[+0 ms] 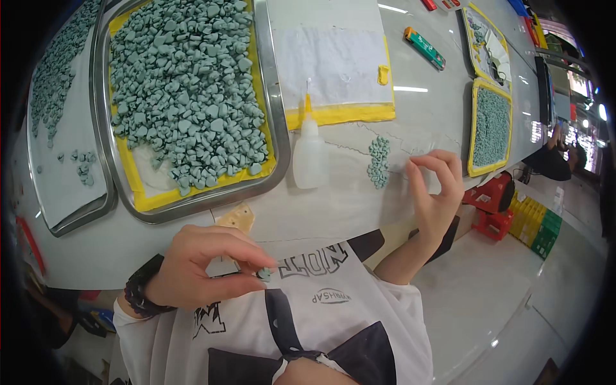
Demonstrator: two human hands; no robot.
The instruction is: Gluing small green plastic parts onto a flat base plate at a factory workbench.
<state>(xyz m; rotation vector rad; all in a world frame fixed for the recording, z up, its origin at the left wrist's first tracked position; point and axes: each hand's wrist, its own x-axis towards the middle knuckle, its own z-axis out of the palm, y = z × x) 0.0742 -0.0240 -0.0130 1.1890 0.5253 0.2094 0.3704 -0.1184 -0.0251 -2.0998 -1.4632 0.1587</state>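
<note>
Near the front edge of the table, my left hand (208,266) pinches a small grey-green stone piece (264,274) between thumb and fingertips. My right hand (439,189) is raised on the right, thumb and forefinger pressed together; whatever they hold, if anything, is too fine to make out. Just left of that hand lies a small cluster of green stone pieces (378,162) on the table. A white squeeze bottle (310,157) with a yellow nozzle stands between my hands. Behind my left fingers is a tan, flat piece (239,218), partly hidden.
A metal tray (280,128) heaped with larger green stones is at the left, beside another tray (67,199) of stones. A yellow-edged white sheet (340,70) lies beyond the bottle. Farther right are a green utility knife (425,48) and a yellow-rimmed tray (473,168) of small stones.
</note>
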